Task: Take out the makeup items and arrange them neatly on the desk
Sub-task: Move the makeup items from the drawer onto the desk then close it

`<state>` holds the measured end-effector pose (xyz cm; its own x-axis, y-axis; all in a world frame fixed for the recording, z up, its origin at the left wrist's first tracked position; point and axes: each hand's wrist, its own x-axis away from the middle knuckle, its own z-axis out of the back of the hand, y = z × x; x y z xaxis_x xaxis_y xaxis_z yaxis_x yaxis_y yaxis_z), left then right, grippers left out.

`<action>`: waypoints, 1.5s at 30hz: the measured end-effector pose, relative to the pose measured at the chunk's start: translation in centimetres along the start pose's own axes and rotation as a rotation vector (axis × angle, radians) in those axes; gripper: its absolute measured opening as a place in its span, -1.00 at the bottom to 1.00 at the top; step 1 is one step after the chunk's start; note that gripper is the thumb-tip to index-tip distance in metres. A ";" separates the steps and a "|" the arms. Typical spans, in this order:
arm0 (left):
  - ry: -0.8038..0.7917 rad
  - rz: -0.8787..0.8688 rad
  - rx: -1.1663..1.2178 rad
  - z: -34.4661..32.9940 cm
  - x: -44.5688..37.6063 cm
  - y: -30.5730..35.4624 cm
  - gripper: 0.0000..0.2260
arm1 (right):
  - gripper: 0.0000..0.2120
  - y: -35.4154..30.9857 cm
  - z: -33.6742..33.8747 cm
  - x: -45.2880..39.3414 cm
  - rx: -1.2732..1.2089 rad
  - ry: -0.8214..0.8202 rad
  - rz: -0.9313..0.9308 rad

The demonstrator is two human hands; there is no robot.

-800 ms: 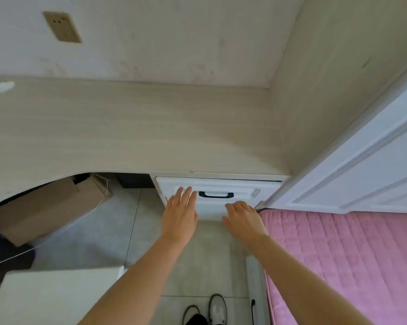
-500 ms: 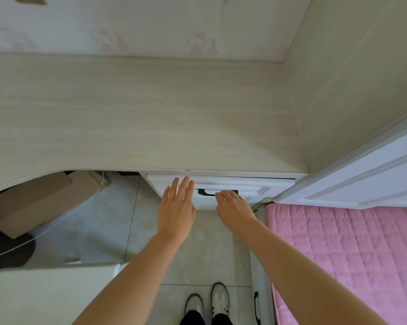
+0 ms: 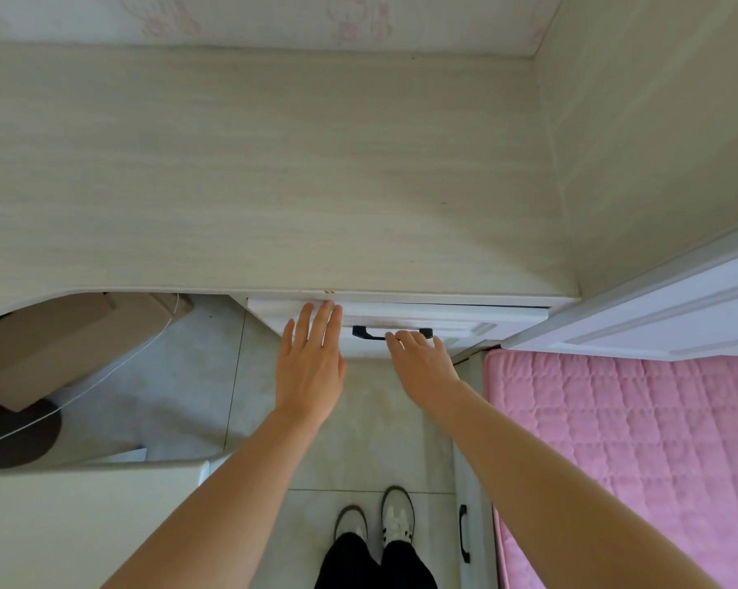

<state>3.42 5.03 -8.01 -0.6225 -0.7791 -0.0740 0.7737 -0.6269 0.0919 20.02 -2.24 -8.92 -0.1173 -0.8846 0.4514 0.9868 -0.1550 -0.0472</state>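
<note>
We find the worktop [image 3: 252, 163] filling the upper frame, no makeup items on it; we judge them inside the shut drawer [image 3: 465, 314] below its lower-centre edge. The left hand [image 3: 309, 367] hovers flat, fingers spread wide, holding nothing. The right hand [image 3: 422, 361] is nearer the dark handle [image 3: 369, 332], which runs left-right, fingers curling at it; whether they hold it we cannot tell.
</note>
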 end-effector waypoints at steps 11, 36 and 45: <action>0.076 0.029 -0.031 -0.9 -0.6 0.8 -0.53 | -0.34 -1.1 -1.8 2.4 -0.073 0.057 0.000; -0.024 -0.032 0.021 0.0 1.9 0.9 -0.63 | -0.45 5.5 -0.1 5.3 0.027 0.137 -0.109; -0.083 -0.051 0.035 1.1 5.3 1.2 -0.58 | -0.55 3.8 -1.1 8.6 -0.004 0.136 -0.117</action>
<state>0.88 0.15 -7.21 -0.6695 -0.7428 0.0033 0.7372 -0.6639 0.1251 22.63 -10.94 -6.14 -0.2461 -0.9115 0.3296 0.9650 -0.2622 -0.0047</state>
